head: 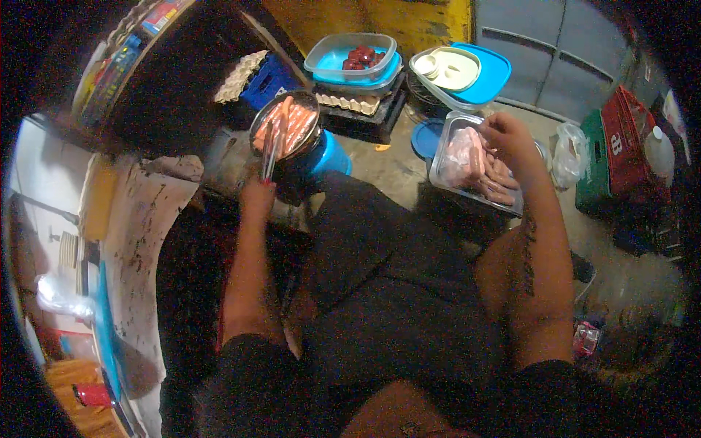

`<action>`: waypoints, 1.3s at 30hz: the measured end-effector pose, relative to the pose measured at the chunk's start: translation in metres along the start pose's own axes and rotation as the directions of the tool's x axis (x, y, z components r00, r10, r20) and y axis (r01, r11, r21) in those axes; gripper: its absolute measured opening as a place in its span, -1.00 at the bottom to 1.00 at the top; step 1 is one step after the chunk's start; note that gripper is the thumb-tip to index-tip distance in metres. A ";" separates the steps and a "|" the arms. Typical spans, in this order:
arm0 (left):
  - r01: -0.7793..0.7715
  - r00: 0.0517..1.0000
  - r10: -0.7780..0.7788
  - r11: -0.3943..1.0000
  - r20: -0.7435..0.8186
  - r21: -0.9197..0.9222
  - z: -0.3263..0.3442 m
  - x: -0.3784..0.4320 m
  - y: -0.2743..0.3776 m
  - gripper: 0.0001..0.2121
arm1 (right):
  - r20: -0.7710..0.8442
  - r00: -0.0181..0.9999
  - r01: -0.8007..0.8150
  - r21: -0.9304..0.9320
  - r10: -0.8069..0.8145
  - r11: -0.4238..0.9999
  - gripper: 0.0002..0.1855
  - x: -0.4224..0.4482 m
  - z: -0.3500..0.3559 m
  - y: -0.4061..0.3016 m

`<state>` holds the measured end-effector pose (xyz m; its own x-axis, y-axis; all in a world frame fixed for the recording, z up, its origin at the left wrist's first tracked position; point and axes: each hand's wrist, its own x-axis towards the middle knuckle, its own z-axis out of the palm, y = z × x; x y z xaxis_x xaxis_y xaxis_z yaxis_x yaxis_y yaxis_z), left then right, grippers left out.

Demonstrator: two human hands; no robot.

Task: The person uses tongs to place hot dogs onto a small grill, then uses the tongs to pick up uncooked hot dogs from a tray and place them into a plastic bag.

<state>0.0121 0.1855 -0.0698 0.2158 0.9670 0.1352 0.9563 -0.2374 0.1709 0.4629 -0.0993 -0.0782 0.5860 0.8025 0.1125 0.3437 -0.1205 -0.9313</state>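
Observation:
My left hand [257, 194] is shut on the handle end of a pair of metal tongs [270, 153], whose tips lie over a round pan [257, 123] of pinkish-orange sausages [300, 126]. My right hand [506, 134] reaches over the upper right rim of a clear plastic container [441, 164]. Inside it lie loose brown sausages [495, 183] and a clear plastic bag [460, 145] with pinkish contents. The fingers of my right hand are bent; whether they hold a sausage cannot be made out.
Behind stand a clear tub [350, 41] with dark red pieces and another container with a blue lid [495, 71]. A blue bucket [334, 156] is beside the pan. At right are a plastic bag [569, 153] and a red and green crate [594, 164]; at left, a worn tabletop [137, 241].

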 end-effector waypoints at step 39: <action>0.169 0.901 -0.099 0.977 0.421 -0.133 -0.012 0.078 0.113 -0.74 | -0.007 0.999 -0.033 -0.129 0.033 0.991 -0.76 -0.013 -0.010 -0.017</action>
<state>0.1344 0.2331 -0.0287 0.1834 0.9341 -0.3063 0.9443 -0.0808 0.3191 0.4568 -0.1137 -0.0604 0.6020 0.7940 0.0843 0.4159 -0.2216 -0.8820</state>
